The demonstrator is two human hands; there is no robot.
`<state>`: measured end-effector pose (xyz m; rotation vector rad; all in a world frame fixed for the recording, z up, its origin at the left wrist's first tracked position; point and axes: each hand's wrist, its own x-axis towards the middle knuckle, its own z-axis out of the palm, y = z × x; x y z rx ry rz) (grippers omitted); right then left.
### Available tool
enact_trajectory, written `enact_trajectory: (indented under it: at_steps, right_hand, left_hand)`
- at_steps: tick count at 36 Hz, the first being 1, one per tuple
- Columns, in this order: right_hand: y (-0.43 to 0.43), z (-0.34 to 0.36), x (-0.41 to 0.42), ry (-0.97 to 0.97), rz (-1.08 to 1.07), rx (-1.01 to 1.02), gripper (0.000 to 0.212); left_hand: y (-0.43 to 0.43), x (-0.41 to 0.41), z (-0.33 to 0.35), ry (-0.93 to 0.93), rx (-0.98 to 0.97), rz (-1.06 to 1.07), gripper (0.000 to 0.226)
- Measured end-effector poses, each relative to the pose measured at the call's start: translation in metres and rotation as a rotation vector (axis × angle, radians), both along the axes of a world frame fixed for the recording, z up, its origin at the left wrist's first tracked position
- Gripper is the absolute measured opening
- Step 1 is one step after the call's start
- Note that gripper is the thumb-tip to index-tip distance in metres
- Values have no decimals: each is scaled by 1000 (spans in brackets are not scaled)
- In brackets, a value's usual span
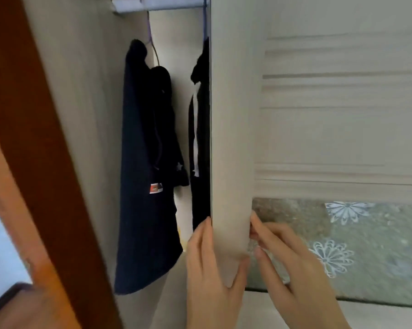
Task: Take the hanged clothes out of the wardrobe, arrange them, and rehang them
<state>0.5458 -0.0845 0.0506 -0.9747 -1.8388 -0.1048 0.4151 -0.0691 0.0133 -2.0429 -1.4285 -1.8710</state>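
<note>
The wardrobe door [233,115] looks like pale laminate with a faint wood grain, matt and smooth. Its lower glass panel [376,233] is frosted and grainy, patterned with white flowers. The navy garment [143,186] and black garment [200,162] are soft, matt cloth. The brown frame [34,138] is glossy varnished wood.

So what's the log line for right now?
wardrobe door: part open | left hand: grips door edge | right hand: touches door front | clothes: hanging inside
</note>
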Motion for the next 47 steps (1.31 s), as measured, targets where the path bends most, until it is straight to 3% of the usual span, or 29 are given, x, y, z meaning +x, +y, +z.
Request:
enact_trajectory:
  at_steps: [4, 8, 12, 17, 28, 39, 42, 45, 47]
  right_hand:
    - [13, -2, -40, -72, 94, 21, 44]
    - [28, -9, -82, -267, -24, 244, 45]
    - [45, -13, -120, -459, -129, 274, 49]
    - [53, -11, -161, -539, -153, 230, 50]
    - [63, -15, -210, -591, -141, 230, 53]
    - [61, -13, -229, -539, -109, 239, 51]
    - [56, -7, -226, -513, -5, 216, 54]
    - [48, 0, -207, -387, 168, 188, 54]
    - [35, 13, -185, -185, 299, 94, 48]
  left_hand:
    - [0, -41, -8, 201, 179, 279, 62]
    - [13, -82, -18, 335, 152, 460, 50]
    - [12, -119, -18, 403, 42, 593, 48]
    - [14, -158, -16, 463, -31, 686, 59]
    - [19, -200, -17, 506, -4, 812, 47]
    - [22, -221, -18, 479, 36, 747, 56]
    - [21, -217, -15, 435, 48, 715, 58]
    - [19, -215, -10, 401, 118, 656, 56]
    - [10, -205, 8, 291, 172, 579, 52]
